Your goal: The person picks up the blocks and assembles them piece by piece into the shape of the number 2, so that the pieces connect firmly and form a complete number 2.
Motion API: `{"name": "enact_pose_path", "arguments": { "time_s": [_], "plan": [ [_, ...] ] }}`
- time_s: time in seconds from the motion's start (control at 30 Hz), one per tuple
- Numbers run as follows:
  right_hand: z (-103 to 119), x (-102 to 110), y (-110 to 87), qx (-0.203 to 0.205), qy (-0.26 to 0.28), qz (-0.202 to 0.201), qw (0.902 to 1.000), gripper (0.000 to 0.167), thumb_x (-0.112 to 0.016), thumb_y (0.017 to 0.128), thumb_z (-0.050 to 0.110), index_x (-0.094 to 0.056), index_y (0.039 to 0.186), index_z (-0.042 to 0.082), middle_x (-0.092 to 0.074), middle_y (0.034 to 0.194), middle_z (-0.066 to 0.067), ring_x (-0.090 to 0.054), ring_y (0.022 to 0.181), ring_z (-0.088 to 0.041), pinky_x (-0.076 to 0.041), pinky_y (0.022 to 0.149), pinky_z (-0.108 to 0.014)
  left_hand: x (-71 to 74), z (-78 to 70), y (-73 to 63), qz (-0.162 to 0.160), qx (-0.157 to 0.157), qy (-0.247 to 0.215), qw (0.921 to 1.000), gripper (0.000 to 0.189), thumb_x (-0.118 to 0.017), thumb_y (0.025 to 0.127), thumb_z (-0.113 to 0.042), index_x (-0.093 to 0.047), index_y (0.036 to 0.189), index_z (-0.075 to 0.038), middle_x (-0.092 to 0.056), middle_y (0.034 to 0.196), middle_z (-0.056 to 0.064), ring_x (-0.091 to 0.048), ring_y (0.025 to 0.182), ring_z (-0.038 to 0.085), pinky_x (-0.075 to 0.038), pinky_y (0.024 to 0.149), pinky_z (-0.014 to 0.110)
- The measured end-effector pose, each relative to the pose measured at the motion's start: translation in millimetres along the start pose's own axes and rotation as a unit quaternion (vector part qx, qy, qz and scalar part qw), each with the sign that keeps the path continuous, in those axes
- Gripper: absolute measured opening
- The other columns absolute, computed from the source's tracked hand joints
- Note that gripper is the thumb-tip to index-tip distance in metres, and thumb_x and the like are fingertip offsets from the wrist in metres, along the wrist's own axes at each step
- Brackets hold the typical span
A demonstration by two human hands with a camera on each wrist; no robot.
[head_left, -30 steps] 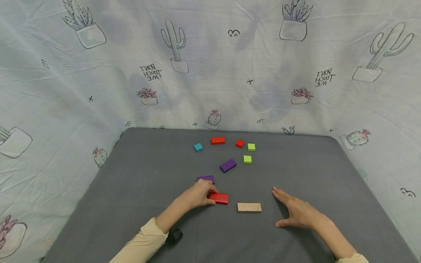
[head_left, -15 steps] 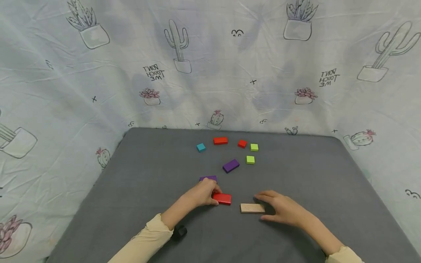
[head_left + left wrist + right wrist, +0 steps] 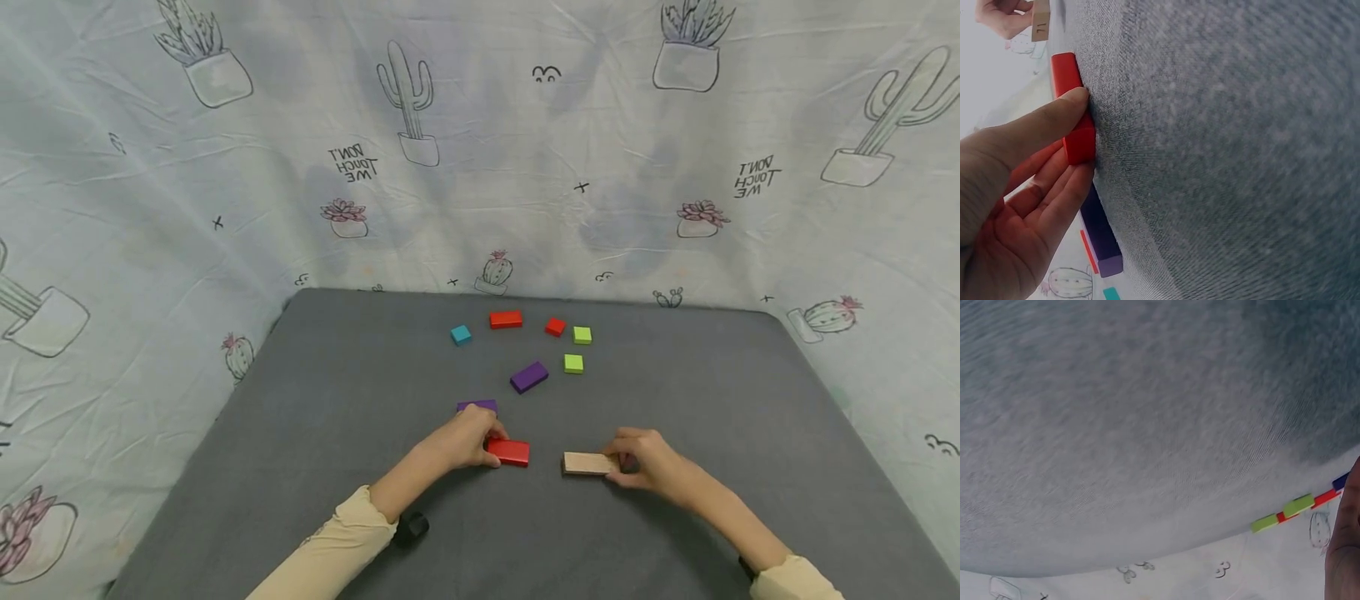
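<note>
My left hand (image 3: 462, 440) pinches the left end of a red rectangular block (image 3: 512, 453) between thumb and fingers. In the left wrist view the thumb lies along one side of the red block (image 3: 1075, 139), and the block rests on the grey cloth. To the right, my right hand (image 3: 651, 463) pinches the right end of a plain wooden block (image 3: 587, 463), with a gap between the two blocks. The wooden block (image 3: 1040, 22) shows printed digits on its end in the left wrist view. Just behind my left hand lies a purple block (image 3: 477, 406), partly hidden by it.
Farther back lie a second purple block (image 3: 529, 377), two lime green blocks (image 3: 573, 364), a small red block (image 3: 556, 327), a long red block (image 3: 506, 319) and a blue block (image 3: 461, 335). A printed cloth hangs behind the grey table (image 3: 360, 358).
My right hand has come leftward from open air, closed on the wooden block and shifted it slightly right. The left hand keeps its hold on the red block. The head view drifted a little.
</note>
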State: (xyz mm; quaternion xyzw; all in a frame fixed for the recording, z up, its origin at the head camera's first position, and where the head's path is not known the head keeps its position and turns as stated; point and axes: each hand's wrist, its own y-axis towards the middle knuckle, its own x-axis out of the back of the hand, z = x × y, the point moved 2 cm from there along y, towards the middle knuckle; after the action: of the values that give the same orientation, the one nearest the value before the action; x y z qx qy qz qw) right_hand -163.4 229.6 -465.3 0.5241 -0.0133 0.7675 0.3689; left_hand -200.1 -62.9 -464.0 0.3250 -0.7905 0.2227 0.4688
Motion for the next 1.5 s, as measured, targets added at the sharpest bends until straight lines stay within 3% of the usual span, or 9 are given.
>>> {"name": "enact_pose_path", "arguments": {
  "time_s": [0.6, 0.87, 1.23, 1.5],
  "plan": [
    [-9.4, 13.3, 3.2, 0.008, -0.046, -0.028, 0.9985, 0.027, -0.083, 0.065, -0.005, -0.070, 0.087, 0.003, -0.056, 0.074, 0.001, -0.055, 0.062, -0.003, -0.047, 0.053, -0.014, -0.8, 0.4, 0.5, 0.004, 0.007, 0.005, 1.0000, 0.030, -0.085, 0.073, -0.020, -0.074, 0.099, -0.006, -0.064, 0.087, -0.001, -0.052, 0.075, 0.005, -0.048, 0.068, 0.018],
    [-7.1, 11.7, 10.5, -0.013, -0.033, -0.008, 0.9993, 0.022, -0.081, 0.069, -0.003, -0.070, 0.087, 0.003, -0.057, 0.076, 0.001, -0.055, 0.064, -0.003, -0.048, 0.053, -0.016, -0.4, -0.2, 1.3, 0.006, 0.014, 0.002, 0.9999, 0.031, -0.084, 0.074, -0.020, -0.074, 0.099, -0.006, -0.065, 0.088, -0.001, -0.052, 0.074, 0.004, -0.048, 0.067, 0.018],
    [-6.5, 10.5, 20.6, -0.001, -0.034, -0.007, 0.9994, 0.022, -0.082, 0.068, -0.002, -0.070, 0.085, 0.003, -0.057, 0.075, 0.000, -0.054, 0.062, -0.003, -0.048, 0.051, -0.017, -2.3, -1.8, 1.3, 0.001, 0.011, -0.001, 0.9999, 0.029, -0.085, 0.073, -0.019, -0.075, 0.097, -0.006, -0.065, 0.086, -0.001, -0.053, 0.074, 0.005, -0.048, 0.066, 0.017],
    [-4.7, 9.4, 30.6, -0.027, -0.014, 0.022, 0.9993, 0.018, -0.080, 0.073, -0.001, -0.069, 0.088, 0.003, -0.057, 0.078, 0.000, -0.056, 0.065, -0.004, -0.051, 0.054, -0.020, -1.4, -1.5, 0.7, -0.008, -0.001, -0.012, 0.9999, 0.027, -0.086, 0.072, -0.015, -0.074, 0.093, -0.004, -0.065, 0.083, 0.001, -0.053, 0.071, 0.007, -0.047, 0.063, 0.019]
  ]
}}
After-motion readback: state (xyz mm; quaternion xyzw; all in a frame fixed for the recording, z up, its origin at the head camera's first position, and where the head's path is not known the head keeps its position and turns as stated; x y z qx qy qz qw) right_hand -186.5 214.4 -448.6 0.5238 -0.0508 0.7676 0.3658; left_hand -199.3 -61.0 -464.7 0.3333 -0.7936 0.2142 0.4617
